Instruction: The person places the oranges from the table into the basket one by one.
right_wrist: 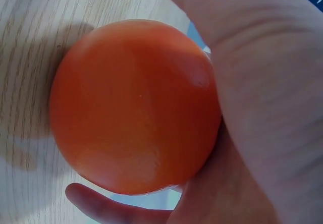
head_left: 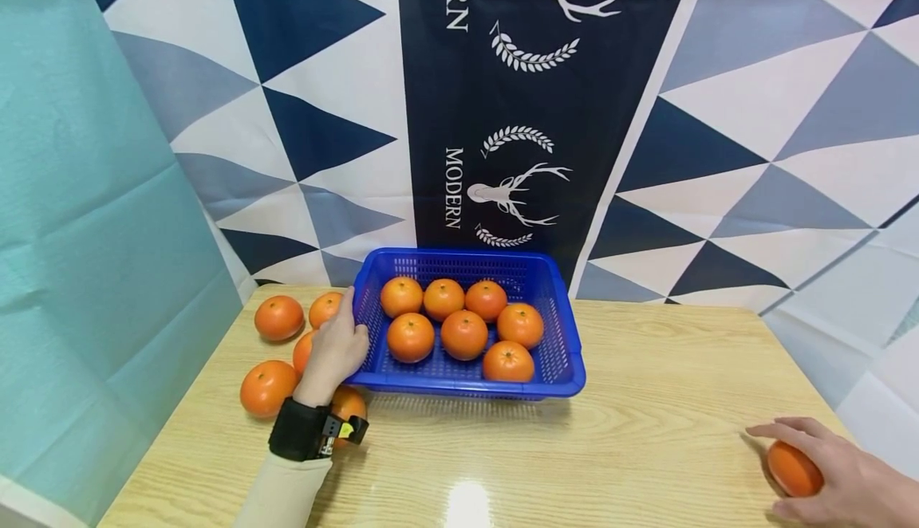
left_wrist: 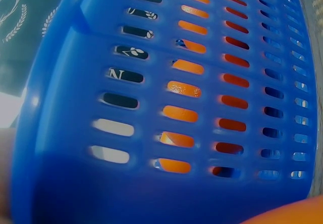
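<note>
My right hand (head_left: 847,472), fingers spread, reaches round the near-right orange (head_left: 794,468), a grasp likely needing closing next; at the basket (head_left: 467,388), my left hand's (head_left: 336,352) hold is unclear.

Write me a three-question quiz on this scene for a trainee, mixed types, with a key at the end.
1. Count: how many oranges sit in the basket?

2. True or false: the right grip is around an orange outside the basket.

3. Choose one: as the head view shows it, at which side of the basket is the left grip?
A. The far side
B. The left side
C. The right side

Key:
1. Seven.
2. True.
3. B.
</note>
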